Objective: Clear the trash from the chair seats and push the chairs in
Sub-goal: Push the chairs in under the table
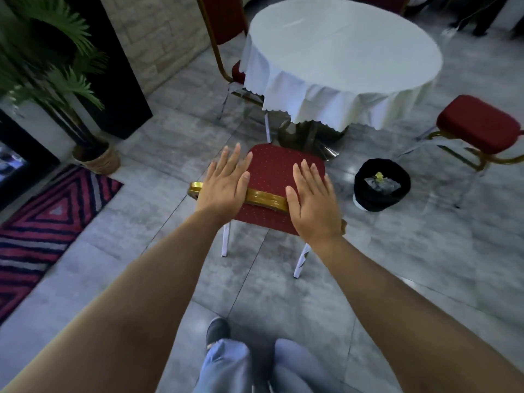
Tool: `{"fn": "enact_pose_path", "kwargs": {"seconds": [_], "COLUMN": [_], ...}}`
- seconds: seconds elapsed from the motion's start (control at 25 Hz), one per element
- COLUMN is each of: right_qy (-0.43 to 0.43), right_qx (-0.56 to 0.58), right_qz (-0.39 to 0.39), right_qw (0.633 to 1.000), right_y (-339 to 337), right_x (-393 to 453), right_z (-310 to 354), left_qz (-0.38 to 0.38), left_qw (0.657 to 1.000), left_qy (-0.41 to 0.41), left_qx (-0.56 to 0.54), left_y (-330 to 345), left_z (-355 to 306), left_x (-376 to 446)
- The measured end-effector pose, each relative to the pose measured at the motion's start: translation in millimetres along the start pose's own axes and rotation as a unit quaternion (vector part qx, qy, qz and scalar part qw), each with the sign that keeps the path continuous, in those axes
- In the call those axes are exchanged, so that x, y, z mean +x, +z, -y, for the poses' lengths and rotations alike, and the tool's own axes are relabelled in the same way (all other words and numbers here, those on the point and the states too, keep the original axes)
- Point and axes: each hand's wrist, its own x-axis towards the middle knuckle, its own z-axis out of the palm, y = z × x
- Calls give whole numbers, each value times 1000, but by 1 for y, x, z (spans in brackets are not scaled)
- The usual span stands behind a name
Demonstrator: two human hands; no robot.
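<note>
Nearest: blue denim trouser legs (226,364) and one dark shoe (217,330) on a floor of large grey stone-look tiles (397,265).

Two bare forearms reach forward. Left hand (224,182) and right hand (312,199): both flat, fingers straight and slightly spread, palms down over the curved gold metal top rail (265,198) of the red-upholstered chair with white legs (280,171); neither grips anything. Whether the palms press on the rail cannot be told.

Chair seat: deep red fabric with a fine pale dot pattern, rounded corners, no litter visible on it. It stands just short of the table's edge.

Right of the chair: round bin lined with a black plastic bag (381,184), holding crumpled clear wrapping and a small yellow scrap.

Left: striped red, navy and grey woven rug (48,222); palm plant in a woven basket pot (96,157).

Beyond: round table under a white scallop-edged cloth (340,61), on a polished metal pedestal. A second red padded chair with gold frame (479,126) stands at the right, well apart from the table; a third red chair (226,26) sits tucked in at the far left.
</note>
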Motion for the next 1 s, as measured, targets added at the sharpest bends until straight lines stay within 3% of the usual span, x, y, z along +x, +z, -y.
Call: {"fn": "enact_pose_path", "kwargs": {"seconds": [0.52,1.0], "right_qy": [114,138], "right_qx": [-13,-12], "right_qz": [-36,-37], "right_qw": [993,990], "right_y": [20,27], "right_x": [89,210], "right_z": [3,-57], "left_qz": [28,42], "left_qw": [997,996], "left_qy": [69,73], "left_qx": [-10,10], "left_y": [0,23], "left_z": [34,20], "left_x": [116,257]}}
